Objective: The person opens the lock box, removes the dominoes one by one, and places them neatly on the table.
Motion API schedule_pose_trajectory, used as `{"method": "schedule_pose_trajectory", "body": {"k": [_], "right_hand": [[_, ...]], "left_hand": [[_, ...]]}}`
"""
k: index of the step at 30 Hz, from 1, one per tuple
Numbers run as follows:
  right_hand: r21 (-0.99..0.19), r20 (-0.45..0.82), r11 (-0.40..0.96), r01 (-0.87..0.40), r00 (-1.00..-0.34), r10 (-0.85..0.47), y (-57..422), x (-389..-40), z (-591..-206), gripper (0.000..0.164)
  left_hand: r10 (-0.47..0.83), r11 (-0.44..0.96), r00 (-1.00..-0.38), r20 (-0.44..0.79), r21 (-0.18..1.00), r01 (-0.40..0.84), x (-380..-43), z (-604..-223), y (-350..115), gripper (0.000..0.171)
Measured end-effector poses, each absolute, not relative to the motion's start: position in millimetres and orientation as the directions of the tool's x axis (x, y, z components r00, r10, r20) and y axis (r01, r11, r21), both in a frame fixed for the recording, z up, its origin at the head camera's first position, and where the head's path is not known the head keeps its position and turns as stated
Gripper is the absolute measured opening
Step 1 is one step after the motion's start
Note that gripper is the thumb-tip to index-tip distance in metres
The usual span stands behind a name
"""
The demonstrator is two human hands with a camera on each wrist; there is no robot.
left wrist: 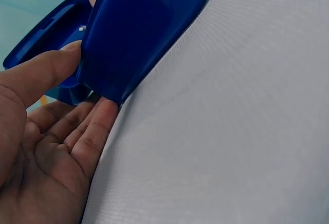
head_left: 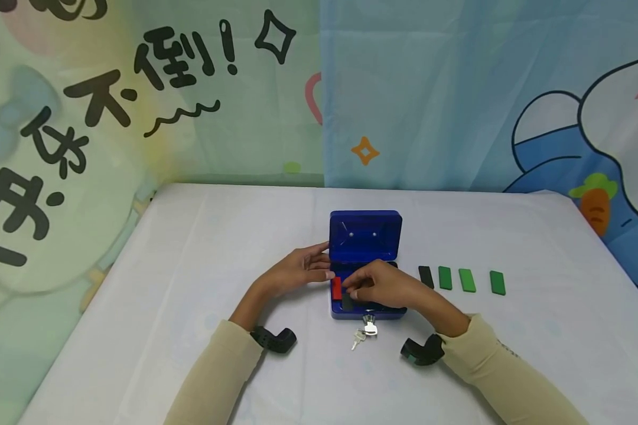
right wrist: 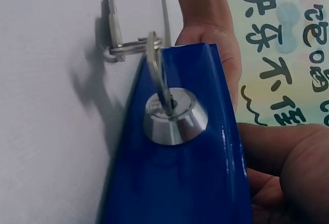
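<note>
Your left hand (head_left: 300, 268) touches the side of the blue box (head_left: 345, 316), thumb at its rim, fingers extended rather than wrapped; a light, steady brace there should stop it sliding. Your right hand (head_left: 383, 286) reaches inside it, fingers bent; I cannot tell whether they pinch anything. A dark block (head_left: 347, 303) sits just on your side of those fingertips, a red block (head_left: 337, 288) between them and your left thumb. Move straight up or down, clear of the red one, wrist off the key (head_left: 358, 337) below.
</note>
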State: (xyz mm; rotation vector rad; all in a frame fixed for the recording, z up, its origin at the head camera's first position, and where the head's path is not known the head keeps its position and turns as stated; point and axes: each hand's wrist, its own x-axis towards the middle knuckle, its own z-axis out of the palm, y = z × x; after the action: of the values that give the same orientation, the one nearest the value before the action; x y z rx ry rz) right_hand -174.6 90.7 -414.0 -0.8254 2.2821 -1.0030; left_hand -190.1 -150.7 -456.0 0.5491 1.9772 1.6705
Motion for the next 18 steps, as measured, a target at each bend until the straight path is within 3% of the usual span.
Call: {"method": "schedule_pose_trajectory", "body": {"k": [18], "right_hand": [[-0.679,-0.175,0.591,-0.437,-0.685,-0.708,89,-171,-413,0.018]], "left_hand": [[0.599,0.164,-0.790,-0.130,0.986,-0.038,-179,-428,-149,0.075]]}}
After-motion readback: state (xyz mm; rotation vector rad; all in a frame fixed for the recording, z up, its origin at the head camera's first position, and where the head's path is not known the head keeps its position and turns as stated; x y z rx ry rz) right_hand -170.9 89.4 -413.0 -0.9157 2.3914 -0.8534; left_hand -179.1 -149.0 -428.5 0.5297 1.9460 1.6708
